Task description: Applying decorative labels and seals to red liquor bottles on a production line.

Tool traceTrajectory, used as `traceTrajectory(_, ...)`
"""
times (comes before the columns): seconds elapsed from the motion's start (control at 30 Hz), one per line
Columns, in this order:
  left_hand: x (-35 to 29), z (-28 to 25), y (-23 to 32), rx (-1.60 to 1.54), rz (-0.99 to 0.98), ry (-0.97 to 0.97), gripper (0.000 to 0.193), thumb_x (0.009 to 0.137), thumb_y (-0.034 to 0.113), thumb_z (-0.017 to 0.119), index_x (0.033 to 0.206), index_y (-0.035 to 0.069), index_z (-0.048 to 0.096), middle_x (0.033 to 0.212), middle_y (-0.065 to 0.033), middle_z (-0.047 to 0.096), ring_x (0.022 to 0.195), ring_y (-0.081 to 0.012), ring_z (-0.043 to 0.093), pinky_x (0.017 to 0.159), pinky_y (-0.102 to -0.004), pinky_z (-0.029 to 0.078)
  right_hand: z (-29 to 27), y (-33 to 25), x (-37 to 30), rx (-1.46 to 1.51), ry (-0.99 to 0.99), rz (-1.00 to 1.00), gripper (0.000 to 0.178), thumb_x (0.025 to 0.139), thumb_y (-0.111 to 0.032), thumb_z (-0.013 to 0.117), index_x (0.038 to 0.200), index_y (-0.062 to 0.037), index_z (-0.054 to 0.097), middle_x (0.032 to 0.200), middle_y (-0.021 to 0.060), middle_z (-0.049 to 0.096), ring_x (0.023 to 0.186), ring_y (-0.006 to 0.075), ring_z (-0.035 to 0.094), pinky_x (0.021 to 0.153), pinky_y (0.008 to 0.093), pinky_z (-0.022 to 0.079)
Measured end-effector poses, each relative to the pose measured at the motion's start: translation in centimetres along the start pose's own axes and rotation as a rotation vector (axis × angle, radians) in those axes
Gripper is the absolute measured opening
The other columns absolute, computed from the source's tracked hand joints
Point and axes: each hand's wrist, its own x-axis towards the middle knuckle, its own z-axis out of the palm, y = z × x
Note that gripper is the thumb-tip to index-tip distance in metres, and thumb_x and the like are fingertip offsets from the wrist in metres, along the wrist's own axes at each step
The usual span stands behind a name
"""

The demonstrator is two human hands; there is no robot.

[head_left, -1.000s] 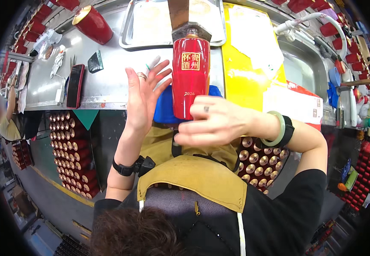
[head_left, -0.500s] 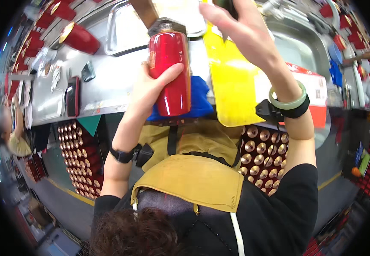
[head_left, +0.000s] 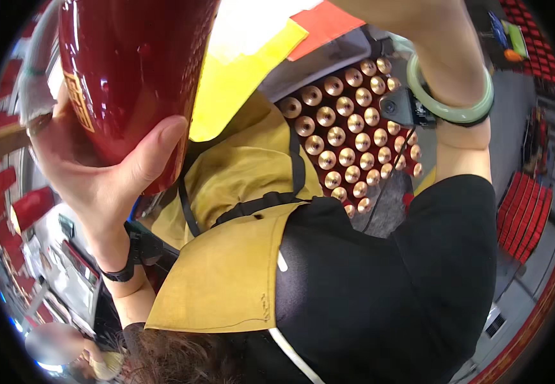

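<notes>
Close in front of me, a big glossy red cylinder (head_left: pixel 140 57) with gold marking on its side is gripped in my left hand (head_left: pixel 108 166). My thumb lies across its lower part, and the fingers pass behind it. Its top is cut off by the upper edge. My right hand (head_left: pixel 392 13) reaches up at the top right, only its base and wrist showing; the fingers are out of sight. Below that wrist is a pale green bangle (head_left: pixel 482 105) and a small black camera on a strap (head_left: pixel 397 105).
A yellow sheet (head_left: pixel 232 83) lies beside the cylinder, with a red-orange one (head_left: pixel 325 29) behind. Rows of red pieces with gold round ends (head_left: pixel 348 137) stand below the bench edge. Red stacked goods (head_left: pixel 525 214) are at right; a person (head_left: pixel 101 358) is at lower left.
The red cylinder has been lifted from the bench and brought up close, to the left. The view has swung rightward, and my right hand's fingers have left the picture.
</notes>
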Motion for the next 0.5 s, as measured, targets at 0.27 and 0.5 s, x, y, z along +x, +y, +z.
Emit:
traceTrajectory(0.27,2.4,10.2,0.0,-0.085,0.281,-0.174,0.102,0.067,0.036,0.096,0.144,-0.008,0.045,0.139,-0.0225,0.058,0.125,-0.0293,0.061,0.105,-0.0417,0.05,-5.4,3.5,-13.7,0.085,0.455,0.155,0.03,0.102,-0.025,0.062,0.115,0.0019,0.068,0.103,0.0063,0.07,0.091,0.0113,0.063,0.078,0.029,0.051)
traceTrajectory(0.5,1.4,17.7,-0.5,0.658,0.474,-0.921,0.083,0.086,0.065,0.066,0.147,0.01,0.055,0.165,-0.0174,0.032,0.151,-0.0416,0.029,0.123,-0.0519,0.025,-6.6,9.6,-33.7,-0.382,0.758,0.506,0.026,0.101,-0.021,0.066,0.107,0.004,0.071,0.104,0.0079,0.074,0.097,0.0134,0.067,0.085,0.0277,0.051)
